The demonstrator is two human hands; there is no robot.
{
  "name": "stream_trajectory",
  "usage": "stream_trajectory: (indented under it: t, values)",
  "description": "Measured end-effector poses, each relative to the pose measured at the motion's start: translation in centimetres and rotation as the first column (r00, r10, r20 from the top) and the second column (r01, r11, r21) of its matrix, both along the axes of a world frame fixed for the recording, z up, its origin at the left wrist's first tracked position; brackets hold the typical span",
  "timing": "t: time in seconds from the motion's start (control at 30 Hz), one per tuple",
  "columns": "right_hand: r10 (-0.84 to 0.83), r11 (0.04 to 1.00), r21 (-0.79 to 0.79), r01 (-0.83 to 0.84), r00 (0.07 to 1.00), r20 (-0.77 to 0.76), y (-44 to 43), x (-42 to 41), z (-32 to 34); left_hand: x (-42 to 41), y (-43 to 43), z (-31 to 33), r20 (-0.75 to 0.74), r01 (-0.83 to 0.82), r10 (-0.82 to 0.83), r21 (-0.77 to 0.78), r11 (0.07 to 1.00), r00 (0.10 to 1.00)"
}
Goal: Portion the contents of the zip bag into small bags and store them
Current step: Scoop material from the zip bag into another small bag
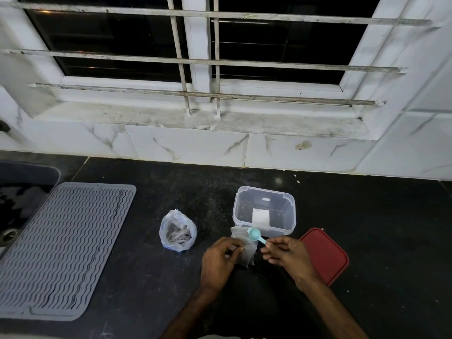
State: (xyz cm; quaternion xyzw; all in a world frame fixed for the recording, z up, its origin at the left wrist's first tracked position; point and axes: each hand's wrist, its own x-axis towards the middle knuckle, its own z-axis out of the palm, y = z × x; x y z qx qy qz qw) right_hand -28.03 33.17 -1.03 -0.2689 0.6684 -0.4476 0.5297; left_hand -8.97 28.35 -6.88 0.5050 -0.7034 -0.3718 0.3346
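A clear zip bag (pixel 178 231) with dark contents stands open on the black counter, left of my hands. My left hand (pixel 220 261) pinches the edge of a small clear bag (pixel 244 250) that holds some dark material. My right hand (pixel 287 256) grips the handle of a light blue measuring spoon (pixel 255 234), whose bowl sits over the small bag's top. Just behind them stands a clear plastic container (pixel 265 212), lidless and with nothing but a white label inside.
A red lid (pixel 326 254) lies flat to the right of my right hand. A grey ribbed drying mat (pixel 63 250) covers the counter's left side beside a sink (pixel 14 206). A tiled wall and barred window rise behind the counter.
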Motion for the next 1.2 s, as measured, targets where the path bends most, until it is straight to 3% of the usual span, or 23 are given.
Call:
stream_trajectory:
  t: [0.2,0.3,0.37,0.43,0.53,0.6,0.73,0.83,0.93,1.07,1.2]
  values:
    - [-0.036,0.995,-0.090,0.036,0.999,0.000,-0.1,0.2,1.1,0.6,0.5,1.5,0.015,0.030,-0.031,0.057,0.998,0.999]
    - [0.010,0.993,-0.120,-0.008,1.000,0.015,-0.5,1.3,2.0,2.3,0.5,3.1,0.055,-0.205,0.201,0.068,0.976,0.978]
    - [0.055,0.992,-0.112,-0.055,0.998,-0.001,-1.1,2.6,2.7,5.0,-0.8,3.4,0.019,-0.499,0.499,0.081,0.863,0.866]
    - [0.105,0.992,-0.070,-0.106,0.994,-0.015,-2.4,4.6,3.2,8.3,-2.9,2.1,0.041,-0.679,0.682,0.149,0.719,0.730]
    - [0.160,0.987,0.014,-0.160,0.980,-0.116,-5.2,8.6,2.6,11.1,-5.4,-0.1,0.332,-0.730,0.651,0.360,0.581,0.682]
    - [0.223,0.975,0.036,-0.221,0.942,-0.250,-6.9,11.6,2.2,11.2,-5.5,-0.7,0.409,-0.702,0.571,0.409,0.583,0.712]
    - [0.371,0.919,0.092,-0.383,0.763,-0.529,-9.3,15.8,2.3,11.0,-5.8,-1.2,0.431,-0.668,0.511,0.439,0.602,0.744]
    - [0.454,0.872,0.143,-0.469,0.663,-0.596,-10.9,16.9,1.0,11.2,-5.7,-0.8,0.195,-0.563,0.547,0.494,0.662,0.814]
    - [0.574,0.775,0.254,-0.578,0.475,-0.667,-11.8,16.9,-0.7,11.5,-5.3,-0.4,-0.007,-0.497,0.577,0.499,0.710,0.817]
    - [0.585,0.762,0.254,-0.596,0.465,-0.665,-12.3,16.4,-1.2,11.3,-5.3,-0.5,-0.058,-0.482,0.570,0.469,0.740,0.820]
    - [0.471,0.802,0.157,-0.576,0.449,-0.759,-12.7,16.2,-0.3,10.6,-5.4,1.0,0.156,-0.642,0.636,0.369,0.672,0.755]
